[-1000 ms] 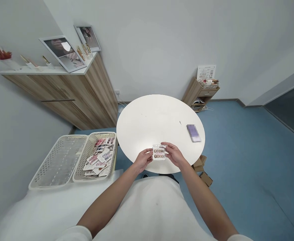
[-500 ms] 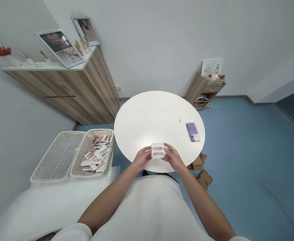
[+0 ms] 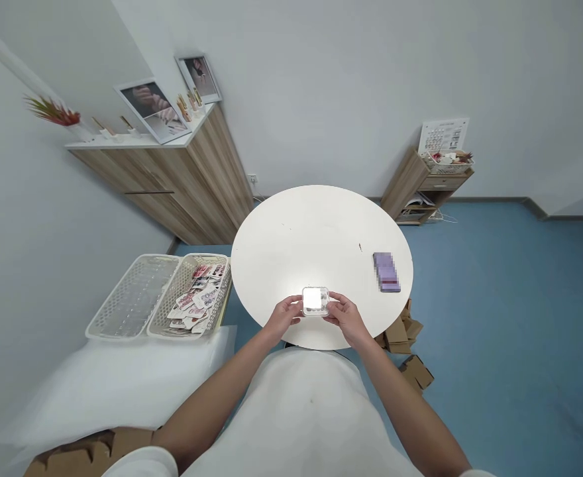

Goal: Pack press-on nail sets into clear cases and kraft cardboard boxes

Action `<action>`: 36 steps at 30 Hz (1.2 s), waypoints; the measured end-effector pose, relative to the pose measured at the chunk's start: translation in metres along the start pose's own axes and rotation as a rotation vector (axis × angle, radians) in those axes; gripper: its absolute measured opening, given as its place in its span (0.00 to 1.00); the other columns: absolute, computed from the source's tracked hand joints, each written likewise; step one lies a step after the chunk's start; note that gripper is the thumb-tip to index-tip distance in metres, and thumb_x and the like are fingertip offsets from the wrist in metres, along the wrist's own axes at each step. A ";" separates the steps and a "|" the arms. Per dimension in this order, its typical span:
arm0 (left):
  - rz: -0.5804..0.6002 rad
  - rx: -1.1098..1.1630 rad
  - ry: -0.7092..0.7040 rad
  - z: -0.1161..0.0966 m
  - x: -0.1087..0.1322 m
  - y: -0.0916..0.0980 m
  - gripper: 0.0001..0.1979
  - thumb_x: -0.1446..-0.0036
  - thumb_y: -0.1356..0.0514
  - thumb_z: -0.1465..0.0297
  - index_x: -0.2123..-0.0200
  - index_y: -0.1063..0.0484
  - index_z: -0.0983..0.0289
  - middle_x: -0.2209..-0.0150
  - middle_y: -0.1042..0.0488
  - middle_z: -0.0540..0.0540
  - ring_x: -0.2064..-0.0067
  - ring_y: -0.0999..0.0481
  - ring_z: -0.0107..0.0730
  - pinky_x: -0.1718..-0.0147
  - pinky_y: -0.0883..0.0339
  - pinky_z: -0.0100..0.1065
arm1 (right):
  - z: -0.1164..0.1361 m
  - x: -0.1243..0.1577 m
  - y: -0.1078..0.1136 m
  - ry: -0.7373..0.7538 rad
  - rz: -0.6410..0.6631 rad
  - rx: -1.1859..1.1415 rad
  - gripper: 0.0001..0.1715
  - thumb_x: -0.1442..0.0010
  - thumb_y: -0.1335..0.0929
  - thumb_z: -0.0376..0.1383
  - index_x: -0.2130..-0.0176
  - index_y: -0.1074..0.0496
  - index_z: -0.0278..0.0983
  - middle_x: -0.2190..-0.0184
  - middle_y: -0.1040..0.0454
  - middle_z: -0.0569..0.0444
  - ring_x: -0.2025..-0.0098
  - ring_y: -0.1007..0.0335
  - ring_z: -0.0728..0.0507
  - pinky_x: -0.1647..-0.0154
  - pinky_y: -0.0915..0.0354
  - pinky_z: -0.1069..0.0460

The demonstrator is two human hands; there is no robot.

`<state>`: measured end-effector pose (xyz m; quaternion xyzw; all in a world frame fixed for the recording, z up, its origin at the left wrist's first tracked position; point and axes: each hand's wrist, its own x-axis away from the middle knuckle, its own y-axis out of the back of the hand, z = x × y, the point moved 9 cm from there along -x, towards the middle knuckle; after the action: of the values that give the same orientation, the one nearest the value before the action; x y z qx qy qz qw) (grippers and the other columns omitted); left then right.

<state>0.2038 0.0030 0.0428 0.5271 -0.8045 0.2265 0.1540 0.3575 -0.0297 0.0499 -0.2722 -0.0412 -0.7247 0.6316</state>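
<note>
A small clear plastic case (image 3: 324, 299) is held up over the near edge of the round white table (image 3: 291, 225). Bright glare covers most of its face, and a few small pieces show at its right and lower edge. My left hand (image 3: 283, 317) grips the case's left side between thumb and fingers. On the opposite side, my right hand (image 3: 347, 318) pinches it the same way. Toward the table's right edge lies a purple item (image 3: 387, 271), blurred out, and a small dark object (image 3: 360, 247) lies to the left of it.
Left of the table stand a white basket (image 3: 155, 318) of printed cards and another white basket (image 3: 93, 324). A wooden cabinet (image 3: 207, 179) and a small shelf unit (image 3: 401, 185) stand behind. Cardboard boxes (image 3: 415, 372) lie on the floor at right.
The view has shifted, so the surroundings sit differently in the picture. Glare now hides most of the case's face, where two rows of small nail-like pieces showed before. Both hands keep their grip.
</note>
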 end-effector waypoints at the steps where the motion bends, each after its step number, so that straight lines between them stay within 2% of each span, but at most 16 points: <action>1: -0.009 -0.059 -0.008 0.000 0.002 -0.001 0.23 0.53 0.40 0.57 0.55 0.33 0.62 0.63 0.26 0.57 0.61 0.26 0.34 0.61 0.38 0.35 | 0.002 0.000 0.001 0.008 0.005 0.009 0.26 0.54 0.30 0.42 0.55 0.34 0.39 0.65 0.26 0.53 0.66 0.29 0.47 0.59 0.32 0.46; 5: -0.015 -0.152 -0.062 -0.002 0.005 -0.009 0.23 0.54 0.39 0.57 0.57 0.33 0.66 0.70 0.24 0.56 0.65 0.25 0.36 0.60 0.37 0.37 | 0.007 0.000 0.005 0.027 0.027 0.032 0.26 0.54 0.31 0.42 0.55 0.35 0.39 0.64 0.27 0.52 0.64 0.29 0.45 0.59 0.33 0.46; 10: -0.030 -0.199 -0.132 0.002 -0.002 -0.016 0.22 0.54 0.40 0.57 0.59 0.33 0.66 0.72 0.24 0.56 0.67 0.24 0.35 0.61 0.36 0.36 | 0.004 -0.010 0.012 0.078 0.042 0.089 0.24 0.53 0.32 0.42 0.56 0.36 0.38 0.67 0.28 0.54 0.65 0.30 0.46 0.61 0.33 0.47; 15: -0.191 -0.200 -0.124 0.020 -0.012 -0.007 0.22 0.54 0.40 0.58 0.59 0.34 0.66 0.71 0.24 0.56 0.68 0.25 0.34 0.62 0.37 0.36 | -0.006 -0.030 0.013 0.119 0.039 0.271 0.27 0.51 0.34 0.41 0.51 0.40 0.38 0.70 0.30 0.55 0.69 0.30 0.47 0.62 0.34 0.46; 19: -0.295 -0.227 -0.149 0.026 -0.004 0.005 0.25 0.50 0.43 0.60 0.50 0.41 0.65 0.72 0.25 0.53 0.66 0.25 0.33 0.60 0.37 0.37 | -0.014 -0.035 0.004 0.153 0.077 0.412 0.34 0.48 0.37 0.40 0.44 0.50 0.41 0.61 0.31 0.51 0.68 0.29 0.46 0.62 0.34 0.46; 22: -0.344 -0.319 -0.205 0.021 0.010 0.016 0.25 0.49 0.43 0.61 0.49 0.41 0.62 0.63 0.27 0.56 0.63 0.26 0.32 0.60 0.36 0.36 | -0.018 -0.036 -0.012 0.186 0.133 0.466 0.32 0.46 0.39 0.39 0.43 0.51 0.42 0.52 0.36 0.47 0.67 0.29 0.46 0.61 0.33 0.45; 25: -0.404 -0.380 -0.221 0.018 0.020 0.030 0.26 0.51 0.41 0.64 0.48 0.40 0.61 0.56 0.32 0.58 0.65 0.27 0.29 0.62 0.34 0.34 | -0.022 -0.040 -0.029 0.233 0.155 0.517 0.28 0.44 0.40 0.39 0.44 0.48 0.42 0.48 0.40 0.47 0.60 0.31 0.45 0.59 0.33 0.45; 30: -0.520 -0.387 -0.219 0.020 0.018 0.064 0.24 0.51 0.42 0.68 0.49 0.39 0.62 0.57 0.32 0.57 0.67 0.29 0.27 0.63 0.33 0.35 | -0.033 -0.050 -0.065 0.310 0.221 0.610 0.29 0.45 0.39 0.38 0.44 0.46 0.43 0.42 0.49 0.46 0.52 0.36 0.42 0.56 0.33 0.45; 33: -0.557 -0.373 -0.204 0.022 0.011 0.091 0.23 0.51 0.42 0.69 0.49 0.39 0.62 0.58 0.32 0.57 0.65 0.29 0.28 0.63 0.33 0.34 | -0.045 -0.058 -0.091 0.314 0.304 0.653 0.35 0.47 0.36 0.37 0.42 0.51 0.45 0.39 0.57 0.48 0.50 0.37 0.42 0.54 0.34 0.45; 36: -0.563 -0.384 -0.188 0.023 0.003 0.120 0.23 0.50 0.43 0.69 0.49 0.39 0.61 0.57 0.34 0.57 0.62 0.30 0.30 0.63 0.33 0.33 | -0.055 -0.073 -0.115 0.304 0.327 0.714 0.36 0.46 0.37 0.35 0.41 0.53 0.47 0.38 0.59 0.49 0.47 0.40 0.41 0.53 0.35 0.45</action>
<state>0.0920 0.0294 0.0005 0.7081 -0.6663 -0.0297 0.2317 0.2350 0.0359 0.0038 0.0710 -0.1522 -0.5871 0.7919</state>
